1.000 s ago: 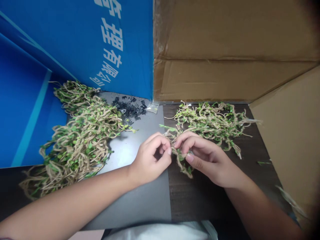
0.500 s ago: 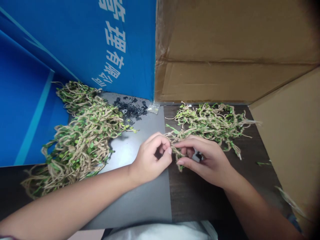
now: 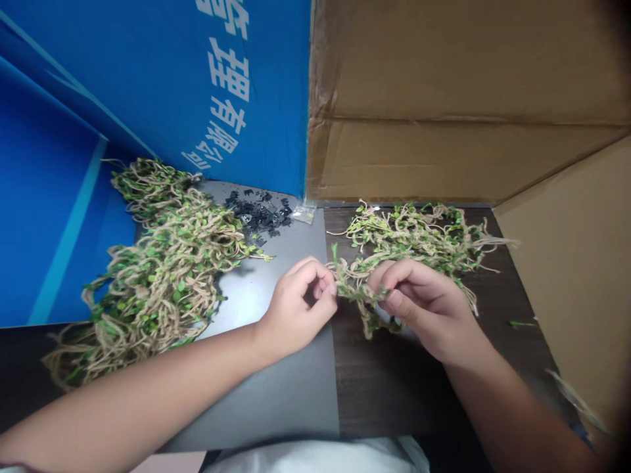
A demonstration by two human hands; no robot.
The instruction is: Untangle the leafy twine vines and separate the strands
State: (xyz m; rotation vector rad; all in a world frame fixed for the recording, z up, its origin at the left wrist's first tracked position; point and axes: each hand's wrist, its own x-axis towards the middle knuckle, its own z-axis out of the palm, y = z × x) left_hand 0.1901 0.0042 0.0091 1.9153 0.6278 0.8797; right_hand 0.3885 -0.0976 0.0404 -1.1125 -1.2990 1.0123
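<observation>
A strand of beige twine with green leaves (image 3: pixel 353 288) stretches between my two hands over the dark wood surface. Thumb and fingers of my left hand (image 3: pixel 303 305) pinch its left end. My right hand (image 3: pixel 426 305) pinches the same strand further right, by a green leaf. Part of the strand hangs in a loop below the fingers. Just behind my right hand lies a pile of leafy twine (image 3: pixel 409 236). A larger pile of leafy twine (image 3: pixel 172 276) spreads to the left of my left hand.
Black flakes (image 3: pixel 261 213) and a small clear packet (image 3: pixel 304 213) lie at the back of the grey surface (image 3: pixel 266 401). A blue printed panel (image 3: pixel 162 79) and brown cardboard (image 3: pixel 444 79) stand behind. One loose green sprig (image 3: pixel 522 324) lies at the right.
My right hand has moved right and closed its thumb and fingers on the twine. The strand is now drawn out further between the hands. My left hand has barely moved.
</observation>
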